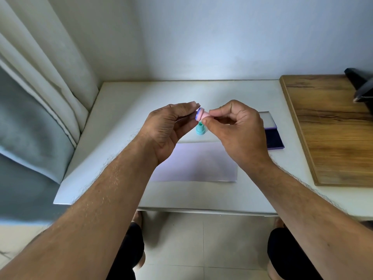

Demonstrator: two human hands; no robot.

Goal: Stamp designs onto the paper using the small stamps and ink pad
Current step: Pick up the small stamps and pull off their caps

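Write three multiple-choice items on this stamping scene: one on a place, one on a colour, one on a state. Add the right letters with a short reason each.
1. Where is the ink pad?
A. on the white table, right of the paper
B. on the wooden board
C. on the floor

2. What colour is the stamp standing on the table?
A. yellow
B. teal
C. black

3. How is the pink stamp placed?
A. lying on the paper
B. pressed into the ink pad
C. held in the air between both hands

Answers:
1 A: it lies open on the white table, between the paper and the wooden board.
2 B: the teal stamp stands just beyond the paper.
3 C: the right hand pinches it, the left hand touches its blue-rimmed end.
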